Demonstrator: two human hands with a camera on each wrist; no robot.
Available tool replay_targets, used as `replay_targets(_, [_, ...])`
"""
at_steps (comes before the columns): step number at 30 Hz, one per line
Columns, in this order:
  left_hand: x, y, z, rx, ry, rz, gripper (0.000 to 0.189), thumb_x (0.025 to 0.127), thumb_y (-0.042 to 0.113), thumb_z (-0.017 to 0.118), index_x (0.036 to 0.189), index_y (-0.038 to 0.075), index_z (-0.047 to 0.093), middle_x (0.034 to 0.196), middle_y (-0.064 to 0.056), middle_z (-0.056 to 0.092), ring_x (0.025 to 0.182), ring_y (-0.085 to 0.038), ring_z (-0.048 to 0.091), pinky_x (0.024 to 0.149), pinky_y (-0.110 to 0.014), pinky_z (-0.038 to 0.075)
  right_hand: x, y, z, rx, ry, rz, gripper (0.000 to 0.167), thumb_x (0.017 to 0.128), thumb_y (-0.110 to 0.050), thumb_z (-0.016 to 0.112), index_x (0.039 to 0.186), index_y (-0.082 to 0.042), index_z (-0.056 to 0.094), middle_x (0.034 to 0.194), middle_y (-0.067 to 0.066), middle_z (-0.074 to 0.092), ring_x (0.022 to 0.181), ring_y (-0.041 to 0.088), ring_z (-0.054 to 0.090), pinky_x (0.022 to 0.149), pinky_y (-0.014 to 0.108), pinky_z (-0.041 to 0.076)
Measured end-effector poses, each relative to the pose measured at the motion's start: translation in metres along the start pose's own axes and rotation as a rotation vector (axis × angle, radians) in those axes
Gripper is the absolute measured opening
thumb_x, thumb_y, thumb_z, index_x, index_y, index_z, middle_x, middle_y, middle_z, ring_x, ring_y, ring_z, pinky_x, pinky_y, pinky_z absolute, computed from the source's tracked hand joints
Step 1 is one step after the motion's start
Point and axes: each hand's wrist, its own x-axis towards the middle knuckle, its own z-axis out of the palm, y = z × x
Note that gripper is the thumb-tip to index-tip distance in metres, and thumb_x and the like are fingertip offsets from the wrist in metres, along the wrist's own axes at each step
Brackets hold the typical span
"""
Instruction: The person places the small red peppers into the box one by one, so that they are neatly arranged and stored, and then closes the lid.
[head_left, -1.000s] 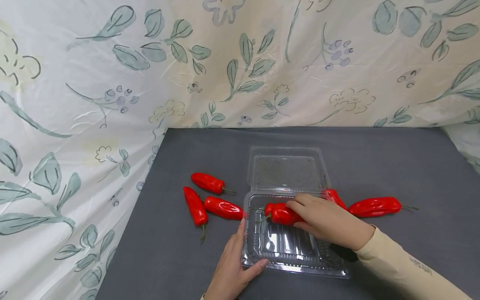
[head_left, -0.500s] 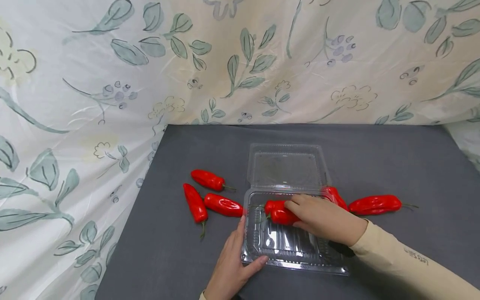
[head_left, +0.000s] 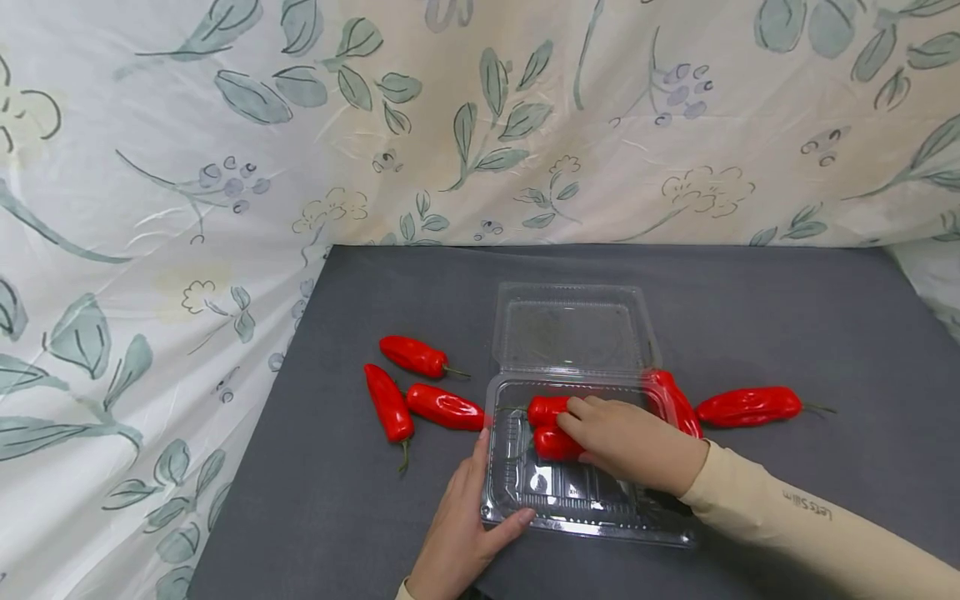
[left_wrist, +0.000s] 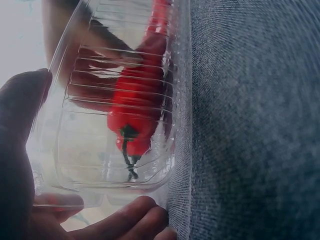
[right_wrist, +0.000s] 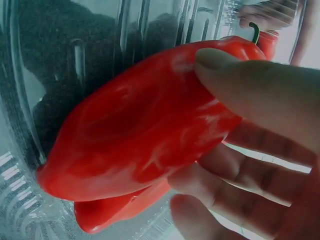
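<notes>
A clear plastic clamshell container (head_left: 592,529) lies open on the table, its lid (head_left: 570,333) folded back behind it. Inside, two red peppers lie side by side with their stems to the left. My right hand (head_left: 633,440) grips the nearer red pepper (head_left: 557,444); in the right wrist view the thumb (right_wrist: 235,75) presses on its skin and the fingers sit along its far side. The other red pepper (head_left: 543,410) lies just behind it, partly covered by the hand. My left hand (head_left: 459,525) holds the container's front left corner, thumb over the near rim and fingers along the left wall.
To the left of the container lie three loose red peppers: a back one (head_left: 412,357), a left one (head_left: 390,404) and one right beside the wall (head_left: 446,407). On the right are two more, one against the container (head_left: 675,400) and one further out (head_left: 750,407). A floral curtain (head_left: 480,125) hangs behind.
My right hand has shifted slightly left, and the gripped pepper has moved a little toward the container's front, apart from the other one. The left hand keeps its hold; the head view has tilted slightly.
</notes>
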Motion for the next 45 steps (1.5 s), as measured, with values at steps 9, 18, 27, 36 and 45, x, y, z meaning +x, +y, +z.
replay_targets(9, [0.001, 0.001, 0.001, -0.002, -0.009, -0.029, 0.102, 0.078, 0.056, 0.071, 0.154, 0.034, 0.005, 0.132, -0.003, 0.046, 0.113, -0.017, 0.042, 0.089, -0.047, 0.045, 0.001, -0.003, 0.005, -0.006, -0.041, 0.06, 0.052, 0.068, -0.034, 0.086, 0.106, -0.01, 0.061, 0.09, 0.003, 0.064, 0.078, 0.017, 0.062, 0.074, 0.034, 0.057])
replay_targets(18, [0.003, 0.002, 0.0, -0.013, -0.011, -0.036, 0.103, 0.078, 0.055, 0.071, 0.154, 0.033, 0.005, 0.134, -0.007, 0.046, 0.114, -0.021, 0.043, 0.089, -0.05, 0.045, 0.0, 0.0, 0.007, -0.08, -0.006, 0.052, 0.054, 0.066, -0.04, 0.086, 0.105, -0.011, 0.062, 0.089, 0.003, 0.065, 0.076, 0.018, 0.061, 0.073, 0.035, 0.056])
replay_targets(27, [0.003, 0.001, 0.001, -0.01, -0.006, -0.021, 0.103, 0.078, 0.056, 0.071, 0.154, 0.032, 0.005, 0.135, -0.009, 0.046, 0.116, -0.023, 0.044, 0.091, -0.053, 0.044, -0.001, 0.0, 0.01, -0.114, 0.013, 0.048, 0.053, 0.067, -0.041, 0.085, 0.105, -0.011, 0.063, 0.089, 0.003, 0.066, 0.078, 0.018, 0.061, 0.073, 0.035, 0.056])
replay_targets(36, [-0.001, -0.002, 0.002, 0.005, 0.008, 0.016, 0.102, 0.079, 0.058, 0.069, 0.155, 0.03, 0.007, 0.134, -0.005, 0.047, 0.116, -0.019, 0.044, 0.091, -0.05, 0.044, -0.004, -0.003, 0.009, -0.126, 0.023, 0.047, 0.05, 0.069, -0.043, 0.083, 0.103, -0.012, 0.064, 0.087, 0.002, 0.066, 0.075, 0.017, 0.06, 0.071, 0.034, 0.055])
replay_targets(45, [-0.002, -0.002, 0.001, -0.006, 0.026, 0.036, 0.101, 0.08, 0.056, 0.07, 0.155, 0.031, 0.007, 0.132, -0.003, 0.048, 0.115, -0.018, 0.044, 0.092, -0.05, 0.043, -0.009, 0.002, -0.016, -0.103, 0.043, 0.177, 0.043, 0.075, -0.045, 0.078, 0.101, -0.013, 0.063, 0.083, 0.0, 0.062, 0.072, 0.016, 0.061, 0.069, 0.036, 0.055])
